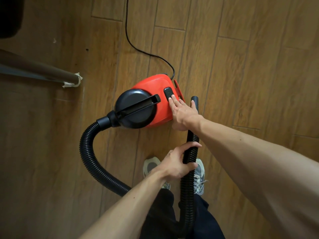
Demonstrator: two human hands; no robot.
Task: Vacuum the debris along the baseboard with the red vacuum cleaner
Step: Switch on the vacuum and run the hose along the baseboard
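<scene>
The red vacuum cleaner (156, 102) sits on the wooden floor in the middle of the head view, with a black round lid and handle (136, 107). Its black ribbed hose (88, 152) loops left and back toward me. My left hand (177, 163) is closed around the hose near its nozzle end (194, 100), which points away from me. My right hand (183, 112) lies flat on the red body, fingertips resting on the black switch (168, 94). No baseboard can be made out.
A black power cord (138, 47) runs from the vacuum's far end to the top of the view. A dark furniture leg with torn tape (74, 80) stands at the left. My feet in grey sneakers (200, 176) are just behind the vacuum.
</scene>
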